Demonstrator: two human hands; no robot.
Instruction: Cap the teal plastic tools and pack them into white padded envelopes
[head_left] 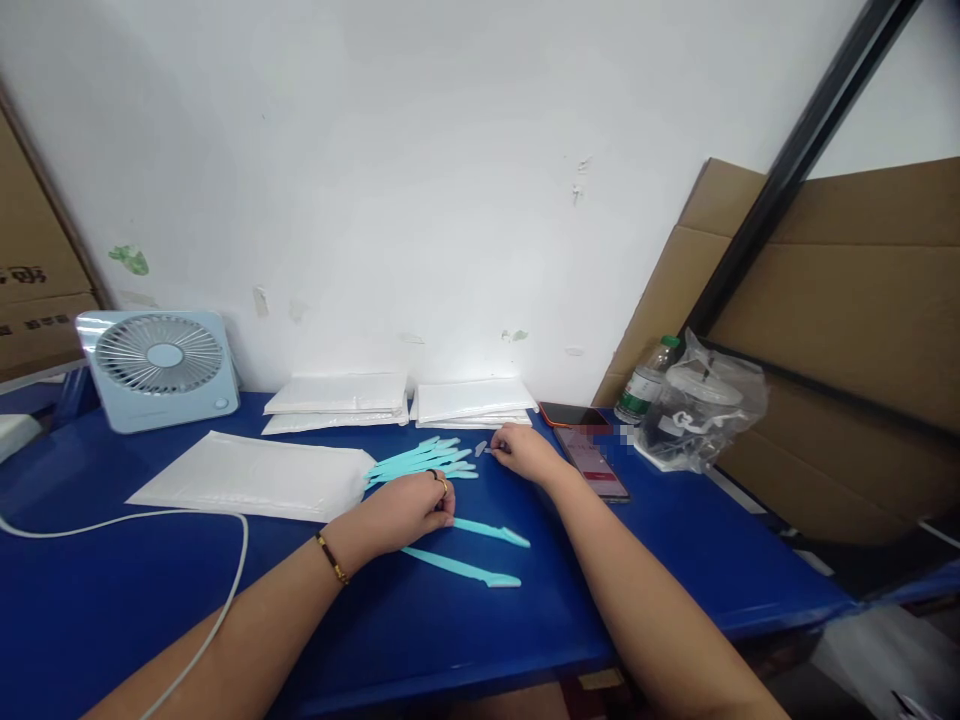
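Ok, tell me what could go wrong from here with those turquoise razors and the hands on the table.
1. The right hand pinches something small beside the loose razor pile; small clear caps lie there and could get lost or flicked off.
2. The left hand rests on one of two separate razors; if any blade is uncovered, a finger might get nicked.
3. The phone lies by the right forearm, so a sweep could knock it.

Pale blue fan (pixel 157 368) left; phone (pixel 589 447), bottle (pixel 643 385), bagged jar (pixel 697 405) right; cardboard (pixel 847 320) behind.
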